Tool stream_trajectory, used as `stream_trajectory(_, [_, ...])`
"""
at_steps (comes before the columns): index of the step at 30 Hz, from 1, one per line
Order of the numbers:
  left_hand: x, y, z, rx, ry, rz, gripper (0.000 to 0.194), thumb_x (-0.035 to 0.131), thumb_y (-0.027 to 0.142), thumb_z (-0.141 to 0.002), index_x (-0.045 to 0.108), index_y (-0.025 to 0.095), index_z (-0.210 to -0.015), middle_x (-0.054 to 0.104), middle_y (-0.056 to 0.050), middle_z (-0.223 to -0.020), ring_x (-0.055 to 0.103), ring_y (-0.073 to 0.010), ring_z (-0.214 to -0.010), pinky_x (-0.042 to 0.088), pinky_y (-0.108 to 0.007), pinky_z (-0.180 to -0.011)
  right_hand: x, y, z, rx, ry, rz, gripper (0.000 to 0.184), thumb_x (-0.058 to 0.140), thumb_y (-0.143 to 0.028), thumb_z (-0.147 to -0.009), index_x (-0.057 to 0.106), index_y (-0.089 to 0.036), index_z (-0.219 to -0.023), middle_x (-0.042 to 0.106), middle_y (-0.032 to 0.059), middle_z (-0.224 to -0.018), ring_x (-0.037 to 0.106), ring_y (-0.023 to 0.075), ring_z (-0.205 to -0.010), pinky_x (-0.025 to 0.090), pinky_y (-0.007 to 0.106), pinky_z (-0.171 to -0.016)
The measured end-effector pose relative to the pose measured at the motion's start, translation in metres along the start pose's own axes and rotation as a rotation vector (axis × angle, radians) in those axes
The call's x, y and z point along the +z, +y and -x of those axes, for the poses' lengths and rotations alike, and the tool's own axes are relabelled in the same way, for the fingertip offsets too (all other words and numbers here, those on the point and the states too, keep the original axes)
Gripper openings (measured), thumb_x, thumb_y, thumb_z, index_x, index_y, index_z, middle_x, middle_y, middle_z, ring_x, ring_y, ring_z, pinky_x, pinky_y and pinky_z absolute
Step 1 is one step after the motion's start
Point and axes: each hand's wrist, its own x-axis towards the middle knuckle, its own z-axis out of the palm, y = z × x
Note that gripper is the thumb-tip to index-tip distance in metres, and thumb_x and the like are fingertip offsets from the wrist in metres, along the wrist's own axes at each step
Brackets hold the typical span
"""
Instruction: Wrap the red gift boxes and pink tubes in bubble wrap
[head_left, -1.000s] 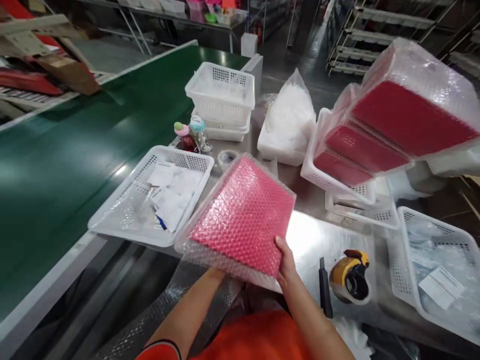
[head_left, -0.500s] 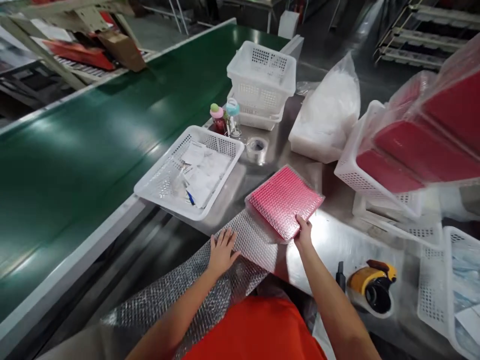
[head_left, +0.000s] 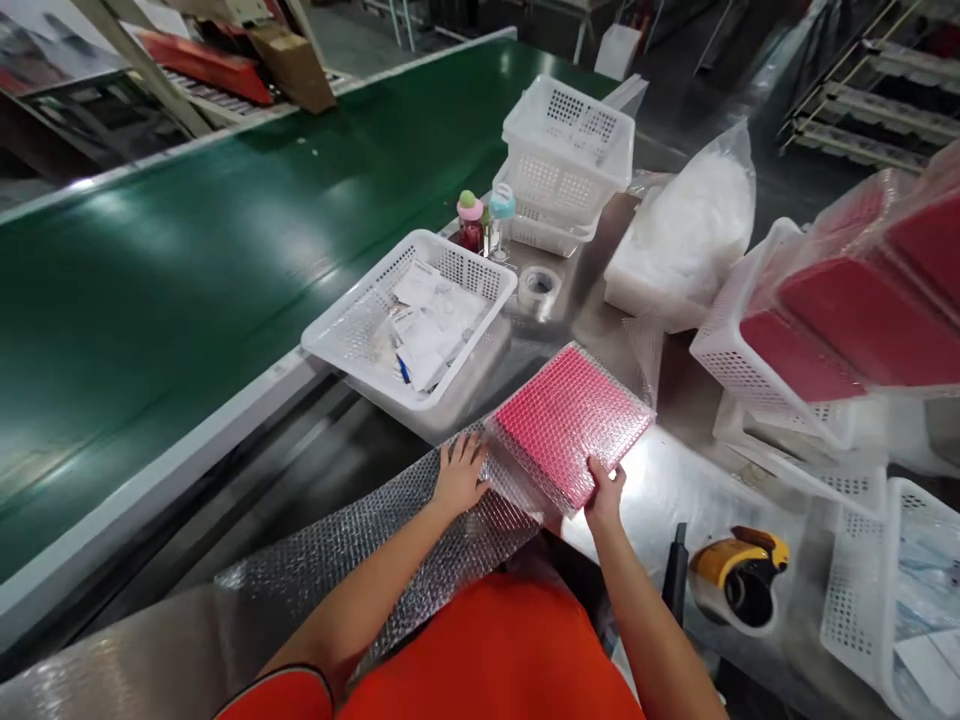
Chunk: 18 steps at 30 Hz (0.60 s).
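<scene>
A flat red rectangular item [head_left: 574,415] lies on the metal table, covered by clear bubble wrap. My right hand [head_left: 604,492] grips its near right corner, thumb on top and the other fingers partly hidden beneath. A long strip of bubble wrap [head_left: 405,545] runs from under the red item down to the lower left, over the table's near edge. My left hand [head_left: 460,474] rests flat on this strip, just left of the red item, with its fingers spread. Nothing is held in the left hand.
A white basket [head_left: 337,350] with papers and a blue pen stands near the green conveyor belt [head_left: 225,230]. Behind it are two bottles, a tape roll [head_left: 538,290] and stacked baskets [head_left: 570,150]. On the right are wrapped red packs [head_left: 840,310] and a yellow tape dispenser [head_left: 731,565].
The view has shifted a little to the left. My left hand has slid along the bubble wrap closer to the red item, and my right hand keeps its grip on the corner.
</scene>
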Motion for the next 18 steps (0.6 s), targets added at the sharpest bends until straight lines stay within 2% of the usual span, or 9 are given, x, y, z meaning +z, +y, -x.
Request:
stream_trajectory(5, [0.001, -0.001, -0.001, 0.004, 0.035, 0.026, 0.073, 0.061, 0.042, -0.09, 0.042, 0.019, -0.157, 0.028, -0.018, -0.17, 0.022, -0.041, -0.156, 0.019, -0.068, -0.123, 0.002, -0.001, 0.002, 0.018, -0.027, 0.021, 0.077, 0.091, -0.04, -0.045, 0.045, -0.027, -0.106, 0.066, -0.0055, -0.093, 0.065, 0.0168, -0.085, 0.055, 0.034, -0.08])
stream_trajectory(10, [0.0, -0.001, -0.001, -0.008, 0.045, 0.067, 0.073, 0.063, 0.041, -0.089, 0.043, 0.021, -0.157, 0.031, -0.017, -0.169, 0.022, -0.0403, -0.157, 0.016, -0.067, -0.124, 0.01, 0.0, 0.005, 0.04, 0.017, -0.008, 0.077, 0.091, -0.037, -0.045, 0.044, -0.028, -0.105, 0.067, -0.0058, -0.093, 0.065, 0.0167, -0.087, 0.056, 0.031, -0.077])
stream_trajectory(18, [-0.004, -0.002, 0.0, -0.028, 0.036, 0.107, 0.075, 0.061, 0.041, -0.091, 0.04, 0.013, -0.157, 0.03, -0.018, -0.169, 0.022, -0.0369, -0.157, 0.014, -0.064, -0.126, 0.01, 0.01, 0.008, 0.007, -0.03, 0.065, 0.069, 0.09, -0.04, -0.049, 0.045, -0.027, -0.1, 0.067, -0.0054, -0.09, 0.067, 0.0175, -0.084, 0.059, 0.033, -0.076])
